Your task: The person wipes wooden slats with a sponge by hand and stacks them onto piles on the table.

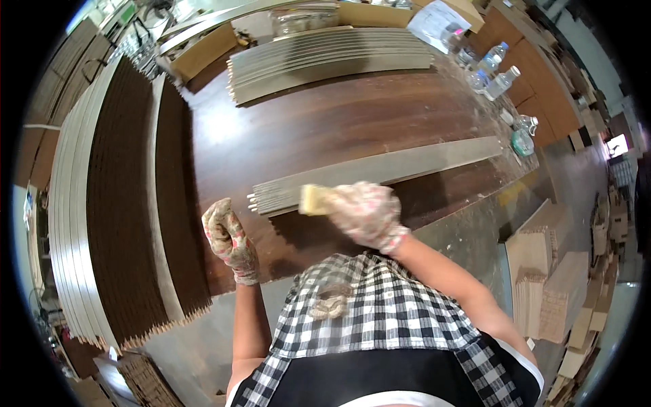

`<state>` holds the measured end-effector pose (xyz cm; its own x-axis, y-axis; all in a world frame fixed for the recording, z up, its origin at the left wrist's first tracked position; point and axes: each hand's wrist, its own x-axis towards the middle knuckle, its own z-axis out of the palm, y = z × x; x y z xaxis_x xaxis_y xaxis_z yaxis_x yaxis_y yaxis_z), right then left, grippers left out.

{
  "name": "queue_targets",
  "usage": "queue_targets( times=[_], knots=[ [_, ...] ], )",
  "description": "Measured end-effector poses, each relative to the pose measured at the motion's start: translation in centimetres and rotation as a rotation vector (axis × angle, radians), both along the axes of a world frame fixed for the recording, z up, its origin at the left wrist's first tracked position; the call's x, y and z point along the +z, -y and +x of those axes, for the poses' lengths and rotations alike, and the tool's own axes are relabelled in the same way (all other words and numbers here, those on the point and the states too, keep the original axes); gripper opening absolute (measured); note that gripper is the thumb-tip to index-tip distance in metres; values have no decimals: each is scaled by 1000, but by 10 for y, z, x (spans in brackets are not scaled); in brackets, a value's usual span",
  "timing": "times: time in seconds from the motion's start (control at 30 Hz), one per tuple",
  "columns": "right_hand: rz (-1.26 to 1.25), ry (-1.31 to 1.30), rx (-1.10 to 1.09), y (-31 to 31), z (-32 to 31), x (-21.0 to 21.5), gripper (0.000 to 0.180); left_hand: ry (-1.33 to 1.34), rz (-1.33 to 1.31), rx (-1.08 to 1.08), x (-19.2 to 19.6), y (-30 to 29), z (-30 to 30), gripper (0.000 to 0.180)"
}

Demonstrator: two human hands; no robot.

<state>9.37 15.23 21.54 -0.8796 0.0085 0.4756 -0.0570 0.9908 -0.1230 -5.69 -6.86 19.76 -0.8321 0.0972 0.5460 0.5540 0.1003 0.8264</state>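
Here, long grey slats (386,166), pale pegs (252,203), glossy brown tabletop (305,129), gloved right hand (367,211) clasping yellow block (312,200), gloved left hand (231,241) curled, contents unclear.

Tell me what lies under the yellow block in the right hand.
Grey strips show to either side of the yellow block; whatever lies directly beneath it and the gloved right hand is hidden.

No legible text anywhere. White sheet (431,24), far right, and clear bottles (500,83) near it: any print too small to read.
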Motion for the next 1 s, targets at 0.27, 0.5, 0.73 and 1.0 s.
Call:
queue_targets(
  times=[0.27, 0.5, 0.73, 1.0],
  knots=[
    [-222, -220, -656, -97, 123, 2, 28, -127, -172, -274, 0, -59, 34, 18],
    [-110, -70, -489, -96, 107, -4, 27, -249, -304, -487, 29, -128, 61, 25],
    [-248, 10, -1126, -307, 248, -7, 34, -250, -572, -293, 34, -142, 78, 13],
    [-459, 138, -829, -382, 239, 67, 39, -346, -711, -477, 70, -226, 123, 20]
  ],
)
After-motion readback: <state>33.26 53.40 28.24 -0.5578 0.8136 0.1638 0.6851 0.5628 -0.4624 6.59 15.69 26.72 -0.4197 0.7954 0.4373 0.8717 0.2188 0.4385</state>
